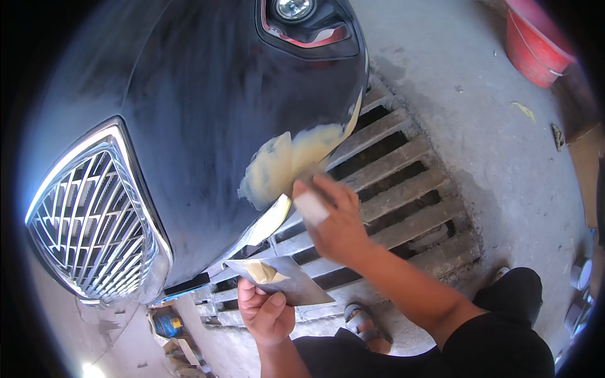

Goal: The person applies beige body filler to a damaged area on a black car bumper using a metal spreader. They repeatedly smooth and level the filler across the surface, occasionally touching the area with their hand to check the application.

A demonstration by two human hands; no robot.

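Observation:
A dark car bumper (pixel 189 126) carries a smeared patch of pale yellow body filler (pixel 271 173) along its lower edge. My right hand (pixel 340 223) is closed on a putty spreader (pixel 312 208), partly hidden by my fingers and a little blurred. The spreader's far end is at the lower right border of the patch. Lower down, my left hand (pixel 266 312) grips a flat grey metal plate (pixel 305 288) by its left side, thumb on top. A small heap of yellow filler (pixel 261 271) sits on that plate. Just above it, the bumper's bottom lip (pixel 271 222) looks bright white.
Under the bumper's edge runs a slatted floor grate (pixel 403 151) with open gaps. The chrome grille (pixel 94 220) is at the left, a headlight (pixel 295 9) at the top. A red bucket (pixel 535 50) stands far right. My sandalled foot (pixel 362 324) is beside the grate.

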